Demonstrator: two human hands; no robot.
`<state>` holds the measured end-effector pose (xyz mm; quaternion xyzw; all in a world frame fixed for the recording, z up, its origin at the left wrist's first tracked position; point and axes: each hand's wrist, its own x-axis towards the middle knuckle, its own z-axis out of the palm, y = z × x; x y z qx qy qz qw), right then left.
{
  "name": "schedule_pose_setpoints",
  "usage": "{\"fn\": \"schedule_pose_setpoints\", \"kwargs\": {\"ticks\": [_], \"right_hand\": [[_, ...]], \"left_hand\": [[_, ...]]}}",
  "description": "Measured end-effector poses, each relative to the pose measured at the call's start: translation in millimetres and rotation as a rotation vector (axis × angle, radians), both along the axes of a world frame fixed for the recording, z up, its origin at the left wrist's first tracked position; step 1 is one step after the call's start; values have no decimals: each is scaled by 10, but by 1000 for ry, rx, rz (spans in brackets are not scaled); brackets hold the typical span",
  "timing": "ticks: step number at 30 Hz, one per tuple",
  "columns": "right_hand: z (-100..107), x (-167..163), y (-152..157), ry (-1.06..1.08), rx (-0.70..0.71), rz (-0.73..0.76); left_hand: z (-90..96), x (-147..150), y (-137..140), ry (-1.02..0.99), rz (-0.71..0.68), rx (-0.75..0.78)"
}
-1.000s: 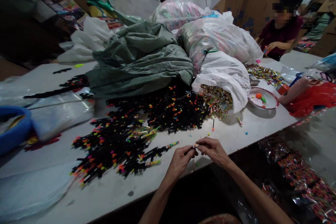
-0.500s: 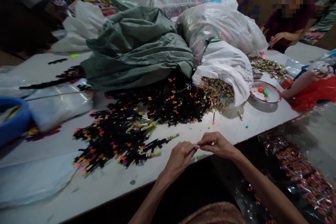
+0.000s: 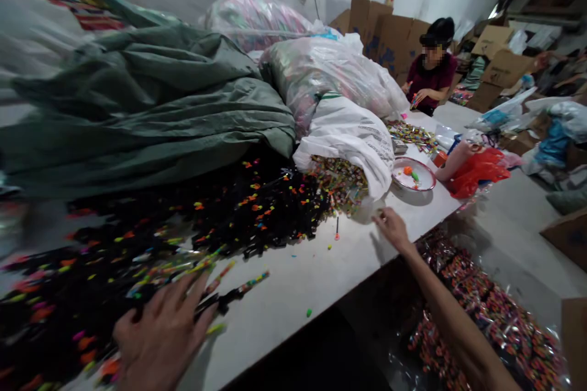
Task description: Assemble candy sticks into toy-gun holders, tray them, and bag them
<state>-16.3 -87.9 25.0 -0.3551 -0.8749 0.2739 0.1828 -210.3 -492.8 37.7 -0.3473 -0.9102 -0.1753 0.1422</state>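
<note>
My left hand (image 3: 160, 330) is open, its fingers spread over the near edge of a pile of black plastic toy pieces (image 3: 183, 229) with orange, yellow and pink tips. By its fingers lies a black piece with a tube of coloured beads (image 3: 254, 281) at its end. My right hand (image 3: 393, 229) reaches to the table below the mouth of a white sack (image 3: 348, 134). Its thumb and fingers pinch a small tube of coloured beads (image 3: 381, 214), only partly visible. More such tubes (image 3: 342, 180) spill from the sack.
A dark green cloth sack (image 3: 151, 110) and big clear bags (image 3: 334, 73) stand behind the pile. Right of the white sack sit a red-rimmed plate (image 3: 424, 186) and a red bag (image 3: 477, 174). Filled clear bags (image 3: 486, 299) lie below the table edge. A co-worker (image 3: 431, 70) sits at the back.
My hands, together at a small piece before, have parted. The left moved left, opening over the pile; the right reached forward to the lone tube by the white sack. The view turned right.
</note>
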Motion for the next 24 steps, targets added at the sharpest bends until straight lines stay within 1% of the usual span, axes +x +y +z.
{"fn": "schedule_pose_setpoints", "kwargs": {"ticks": [1,2,3,5,6,7,8,10,12,13,15,17,19,21,24], "right_hand": [[-12,1,162,-82,71,-63],[-26,-10,285,-161,104,-101],[-44,-29,367,-218,116,-116],[-83,-69,400,-258,94,-107],[-104,-80,356,-236,52,-87],[-125,-81,274,-190,-24,-69],[-145,-73,158,-130,-142,-52],[-185,-47,-157,27,-474,-7],[-218,-38,-543,168,-806,43],[-227,-50,-741,217,-929,71],[-224,-112,-1104,277,-1085,129],[-199,-206,-1380,319,-1152,175],[-164,-292,-1548,366,-1161,203],[-138,-338,-1623,404,-1155,211],[-137,-326,-1637,416,-1165,190]], "left_hand": [[57,-38,6,62,30,-35],[110,-50,64,92,0,-68],[145,-44,165,91,-58,-99],[134,-14,439,52,-136,-185],[88,-1,577,39,-118,-212],[24,9,698,20,-91,-231],[-51,16,795,9,-62,-223],[-203,26,919,-6,-11,-179],[-329,27,990,-12,10,-143],[-375,20,1022,-19,6,-133],[-433,-11,1089,-51,-18,-131],[-449,-61,1149,-114,-42,-143],[-432,-111,1170,-172,-63,-167],[-400,-138,1138,-205,-80,-181],[-343,-120,1040,-235,-78,-178]]}}
